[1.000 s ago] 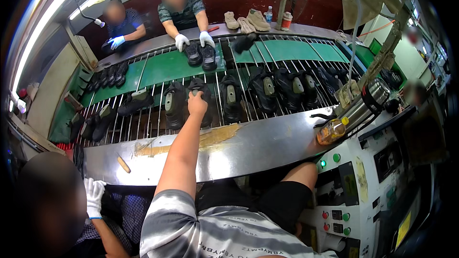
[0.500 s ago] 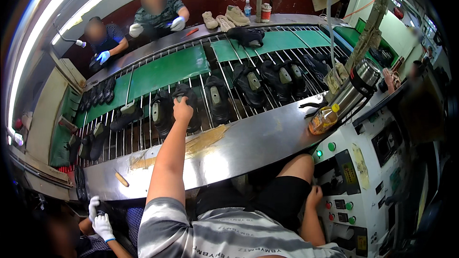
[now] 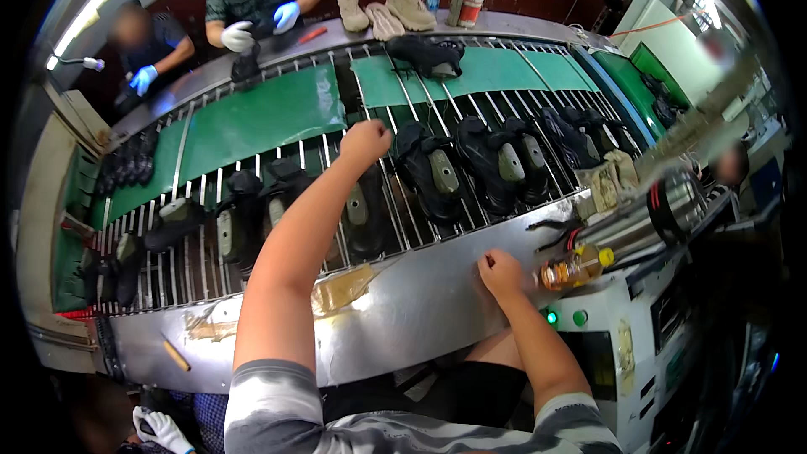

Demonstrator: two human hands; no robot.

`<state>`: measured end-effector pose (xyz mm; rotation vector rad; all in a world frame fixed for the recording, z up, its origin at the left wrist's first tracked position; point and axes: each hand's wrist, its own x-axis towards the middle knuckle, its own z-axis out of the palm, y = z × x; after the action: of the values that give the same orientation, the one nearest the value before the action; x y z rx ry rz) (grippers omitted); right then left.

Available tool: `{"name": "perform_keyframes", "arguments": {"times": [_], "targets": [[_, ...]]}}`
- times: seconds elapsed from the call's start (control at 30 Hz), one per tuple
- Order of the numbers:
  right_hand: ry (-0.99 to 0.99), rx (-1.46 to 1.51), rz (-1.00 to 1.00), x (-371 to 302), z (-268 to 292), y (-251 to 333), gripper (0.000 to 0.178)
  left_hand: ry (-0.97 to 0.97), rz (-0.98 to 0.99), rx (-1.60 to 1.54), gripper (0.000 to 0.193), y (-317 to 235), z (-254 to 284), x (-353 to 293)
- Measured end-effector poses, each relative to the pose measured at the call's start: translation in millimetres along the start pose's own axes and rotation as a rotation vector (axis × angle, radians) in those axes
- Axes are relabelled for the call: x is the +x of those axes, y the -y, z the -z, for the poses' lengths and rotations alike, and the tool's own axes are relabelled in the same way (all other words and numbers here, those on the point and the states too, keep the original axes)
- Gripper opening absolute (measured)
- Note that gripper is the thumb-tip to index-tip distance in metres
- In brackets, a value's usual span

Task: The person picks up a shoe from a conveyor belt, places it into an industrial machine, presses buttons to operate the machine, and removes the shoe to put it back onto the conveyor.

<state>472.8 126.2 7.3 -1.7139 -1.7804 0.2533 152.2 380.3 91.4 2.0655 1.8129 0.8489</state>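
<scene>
My left hand (image 3: 366,143), its fingers curled closed, is over the rod rack (image 3: 402,223) at the upper end of a black shoe (image 3: 362,231) with a grey-green last in it. The hand's back hides whatever the fingers may hold. Loosely curled, my right hand (image 3: 500,273) is above the metal ledge (image 3: 429,286), left of a yellow-capped bottle (image 3: 580,267); nothing shows in it. To the right of my left hand lies another black shoe (image 3: 429,172) with a last. My left forearm partly covers a shoe on its other side.
More black shoes (image 3: 496,160) lie along the rack, with green sheets (image 3: 252,130) behind them. A steel flask (image 3: 672,206) lies beside the bottle. A yellow-handled tool (image 3: 176,355) rests on the ledge. Two gloved people work across the rack; another gloved hand (image 3: 160,429) is at lower left.
My left hand has left the shoe it was touching and moved right along the rack. My right hand has come up from beside the machine to the ledge. The view has shifted.
</scene>
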Motion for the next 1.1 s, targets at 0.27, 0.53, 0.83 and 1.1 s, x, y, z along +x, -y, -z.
{"name": "perform_keyframes", "arguments": {"times": [0.27,0.53,0.83,1.1], "targets": [[0.086,-0.178,0.014,41.4,-36.9,2.4,0.028,0.220,0.319,-0.169,0.039,12.3,-135.6,178.7],[0.206,-0.181,-0.014,73.1,-34.3,11.0,0.022,0.162,0.489,-0.461,0.059,36.6,-212.4,277.9],[0.236,-0.172,-0.007,75.6,-30.2,4.8,0.027,0.274,0.700,-0.059,0.103,-7.1,-246.9,356.0],[0.224,-0.152,0.016,69.9,-32.0,0.8,0.026,0.112,0.435,-0.052,0.053,42.2,-276.8,359.6]]}}
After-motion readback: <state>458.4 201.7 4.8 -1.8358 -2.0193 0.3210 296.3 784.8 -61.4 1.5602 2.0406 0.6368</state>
